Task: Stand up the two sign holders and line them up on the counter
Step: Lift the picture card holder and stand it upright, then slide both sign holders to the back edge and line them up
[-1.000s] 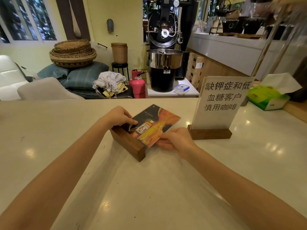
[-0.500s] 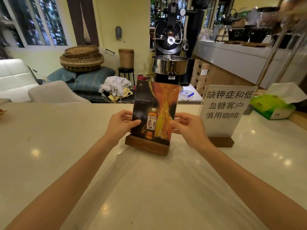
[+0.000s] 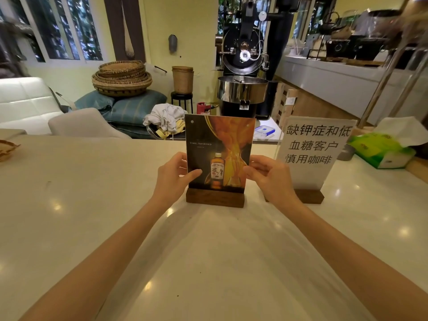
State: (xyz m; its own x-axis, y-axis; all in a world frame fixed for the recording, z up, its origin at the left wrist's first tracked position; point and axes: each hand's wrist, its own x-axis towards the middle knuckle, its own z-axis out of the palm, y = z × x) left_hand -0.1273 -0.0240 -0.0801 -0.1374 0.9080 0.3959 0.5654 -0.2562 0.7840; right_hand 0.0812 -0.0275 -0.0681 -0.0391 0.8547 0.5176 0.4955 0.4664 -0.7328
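Whisky sign holder [image 3: 218, 158]: upright on the counter [image 3: 92, 205], frame centre, wooden base flat on the surface, printed face toward the camera.

Left hand [image 3: 172, 179]: at the panel's 9 o'clock edge, thumb across the front, fingers curled behind; pinching the panel.

Right hand [image 3: 269, 179]: at the 3 o'clock edge, thumb on the front corner, fingers behind; also gripping the panel.

White text sign holder [image 3: 312, 156]: upright at 3 o'clock of the whisky one, just beside it, bases roughly level. Its left base end is hidden by the right hand.

Green tissue pack [image 3: 382, 151]: further toward 2 o'clock, apart from both holders.
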